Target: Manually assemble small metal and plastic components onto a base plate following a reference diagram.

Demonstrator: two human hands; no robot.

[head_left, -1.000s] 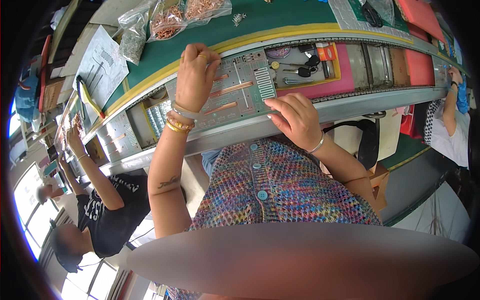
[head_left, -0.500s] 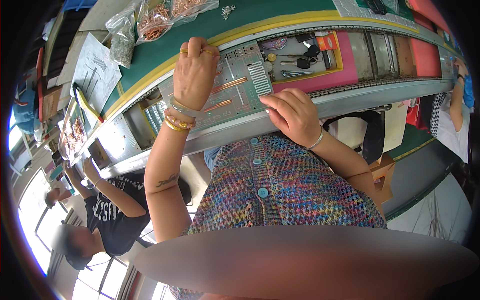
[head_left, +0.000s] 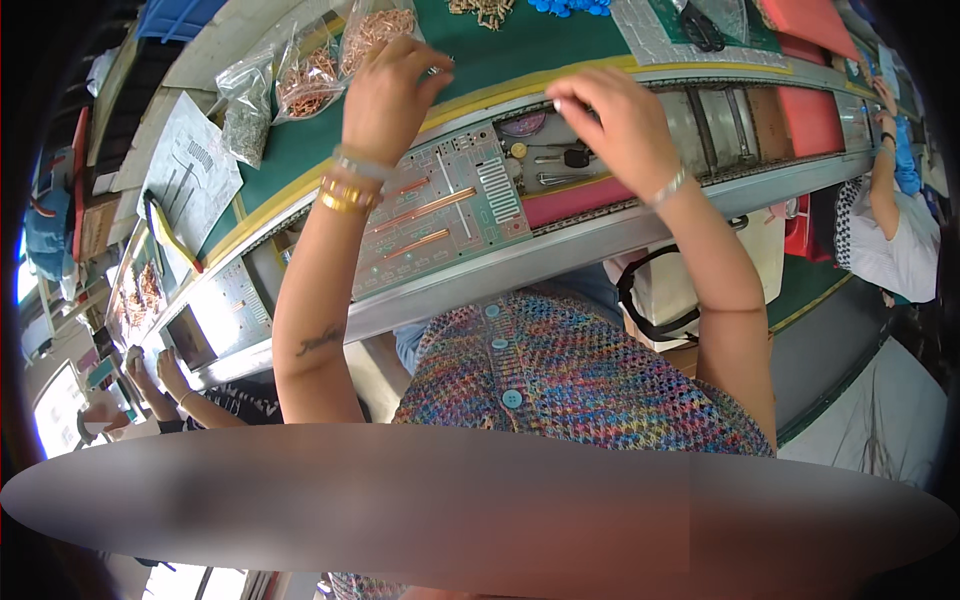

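My left hand (head_left: 393, 100) reaches over the far side of the work line. Its thumb and forefinger are apart beside a small heap of silver pieces (head_left: 440, 64), mostly hidden by the fingers. Raised above a tray of keys, my right hand (head_left: 622, 125) has thumb and forefinger spread with nothing visible between them. Below and between my hands lies a green circuit board (head_left: 450, 215) on the rails. Copper-coloured bars (head_left: 425, 212) and a white zigzag pattern mark its face. My left forearm covers part of its left side.
Clear bags of copper-coloured parts (head_left: 308, 88) and a bag of silver-grey parts (head_left: 245, 115) lie on the green bench. A printed drawing (head_left: 190, 160) and yellow-handled pliers (head_left: 168, 232) are at left. Brass pieces (head_left: 482, 12) and blue parts (head_left: 570, 6) sit at the back. Co-workers are on both sides.
Both hands have left the circuit board. The left moved away from me to the silver pieces; the right rose over the key tray. The view has shifted, showing more of the bench's far side.
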